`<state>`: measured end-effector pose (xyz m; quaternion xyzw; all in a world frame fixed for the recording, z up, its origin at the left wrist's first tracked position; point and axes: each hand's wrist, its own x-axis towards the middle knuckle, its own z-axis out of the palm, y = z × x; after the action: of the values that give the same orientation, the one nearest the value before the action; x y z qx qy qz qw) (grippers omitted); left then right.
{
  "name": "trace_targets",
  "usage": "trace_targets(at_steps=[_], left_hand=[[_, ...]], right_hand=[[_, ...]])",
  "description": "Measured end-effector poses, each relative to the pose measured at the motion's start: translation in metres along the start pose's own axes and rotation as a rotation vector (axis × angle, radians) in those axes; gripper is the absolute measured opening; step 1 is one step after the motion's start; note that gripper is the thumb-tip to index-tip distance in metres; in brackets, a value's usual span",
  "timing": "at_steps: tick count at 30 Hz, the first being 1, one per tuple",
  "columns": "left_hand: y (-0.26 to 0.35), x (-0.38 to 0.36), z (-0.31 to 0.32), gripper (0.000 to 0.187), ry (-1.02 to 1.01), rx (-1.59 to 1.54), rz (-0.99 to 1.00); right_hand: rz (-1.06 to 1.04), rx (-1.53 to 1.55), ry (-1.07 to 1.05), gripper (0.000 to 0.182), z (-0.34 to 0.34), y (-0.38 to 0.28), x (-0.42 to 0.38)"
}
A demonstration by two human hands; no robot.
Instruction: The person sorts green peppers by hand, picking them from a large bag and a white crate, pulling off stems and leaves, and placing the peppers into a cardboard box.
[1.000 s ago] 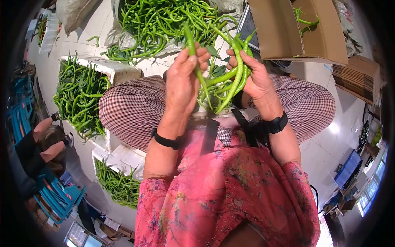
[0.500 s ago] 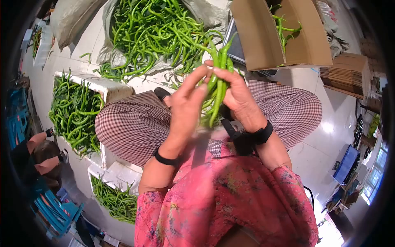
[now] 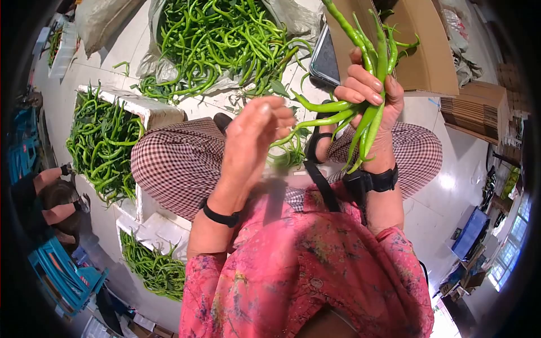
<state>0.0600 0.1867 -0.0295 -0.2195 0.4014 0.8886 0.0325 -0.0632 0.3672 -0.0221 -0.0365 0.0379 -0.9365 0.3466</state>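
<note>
Several long green peppers (image 3: 382, 53) fan out from the closed grip of the right hand (image 3: 375, 93), overlapping the view of an open cardboard box (image 3: 425, 70). Left of them, the left hand (image 3: 258, 121) is raised, fingers curled; whether it pinches anything, I cannot tell. Beyond the hands, a pepper heap (image 3: 217, 42) spills from a pale sack (image 3: 292, 16).

So the outfit is a loose pinkish-red top (image 3: 315, 265) with a floral print in dark blue and mustard tones, plus some little shiny dots near the neckline. Trousers (image 3: 180, 163) are a small brown and pale check. There's a black band (image 3: 221, 216) on each wrist, the right-side one (image 3: 383, 180) chunkier, a black strap (image 3: 322, 186) at the waist and dark sandals (image 3: 315, 147).
</note>
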Motion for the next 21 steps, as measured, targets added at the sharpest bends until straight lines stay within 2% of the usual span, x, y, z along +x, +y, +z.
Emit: trace_targets(at_steps=[2, 3, 5, 10, 12, 14, 17, 20, 21], left_hand=[[-0.002, -0.007, 0.009, 0.030, -0.061, 0.159, 0.038], [-0.005, -0.009, 0.015, 0.030, -0.062, 0.158, 0.038], [-0.012, -0.013, 0.025, 0.030, -0.095, 0.118, 0.188], [-0.017, -0.008, 0.024, 0.029, -0.052, 0.050, 0.222], [-0.016, -0.007, 0.022, 0.025, -0.029, 0.044, 0.233], [-0.014, -0.008, 0.020, 0.020, -0.022, 0.107, 0.238], [-0.006, -0.011, 0.027, 0.017, -0.007, 0.088, 0.276], [-0.004, -0.014, 0.023, 0.016, -0.058, 0.212, 0.381], [-0.002, -0.015, 0.025, 0.016, -0.051, 0.168, 0.401]], right_hand=[[-0.009, 0.012, 0.002, 0.053, -0.002, -0.002, -0.001], [-0.016, 0.027, 0.006, 0.053, -0.002, -0.003, -0.002], [-0.022, 0.042, 0.014, 0.054, -0.001, -0.001, -0.001], [-0.004, 0.087, 0.037, 0.062, -0.010, 0.012, 0.001], [-0.012, -0.112, 0.115, 0.067, -0.015, 0.020, -0.002], [0.005, -0.073, 0.084, 0.073, -0.026, 0.026, -0.005], [0.062, -0.206, 0.142, 0.081, -0.034, 0.034, -0.009], [0.102, -0.240, 0.172, 0.080, -0.035, 0.043, -0.013], [0.110, -0.280, 0.197, 0.079, -0.033, 0.047, -0.014]])
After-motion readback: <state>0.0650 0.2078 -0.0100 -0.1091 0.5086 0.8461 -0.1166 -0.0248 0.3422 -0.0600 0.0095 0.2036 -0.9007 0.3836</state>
